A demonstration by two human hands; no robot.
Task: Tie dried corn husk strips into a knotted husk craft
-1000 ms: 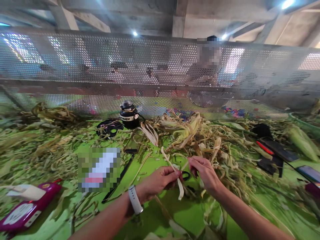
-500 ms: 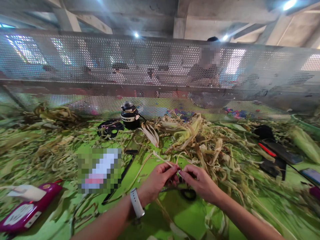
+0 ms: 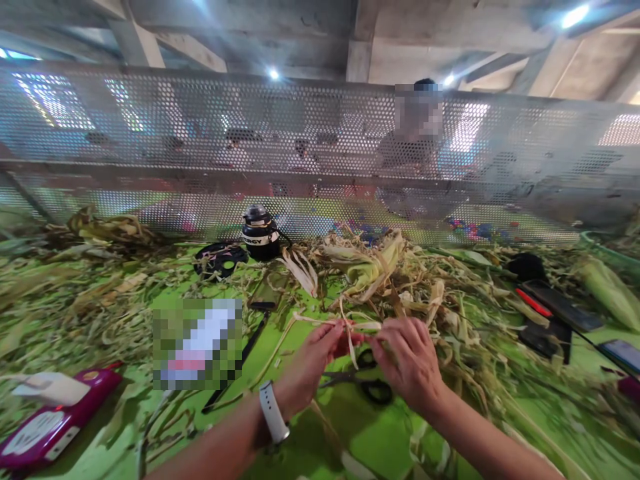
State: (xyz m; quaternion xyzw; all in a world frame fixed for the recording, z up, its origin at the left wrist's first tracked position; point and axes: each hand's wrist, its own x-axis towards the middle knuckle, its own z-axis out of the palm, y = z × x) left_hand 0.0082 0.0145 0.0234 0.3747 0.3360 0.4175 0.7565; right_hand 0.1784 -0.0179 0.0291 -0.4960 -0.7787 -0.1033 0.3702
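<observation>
Pale strips of husk (image 3: pixel 367 326) stretch between my two hands above the green table (image 3: pixel 200 460). My left hand (image 3: pixel 320 357), with a white band on its wrist, pinches them where several strips cross. To the right, my right hand (image 3: pixel 411 360) has its fingers closed on the other end of a strip. One strip end hangs down between the hands. Black-handled scissors (image 3: pixel 377 391) lie just below, partly behind my right hand.
A black jar (image 3: pixel 261 233) stands behind. Dry husks (image 3: pixel 435 300) cover much of the table. A magenta power strip (image 3: pixel 60 417) lies left, phones (image 3: pixel 623 353) right. A perforated metal screen (image 3: pixel 310 147) runs across, with people beyond it.
My right hand has moved right, away from my left hand, and turned its back up. The strips between them now show, and more of the scissors is visible.
</observation>
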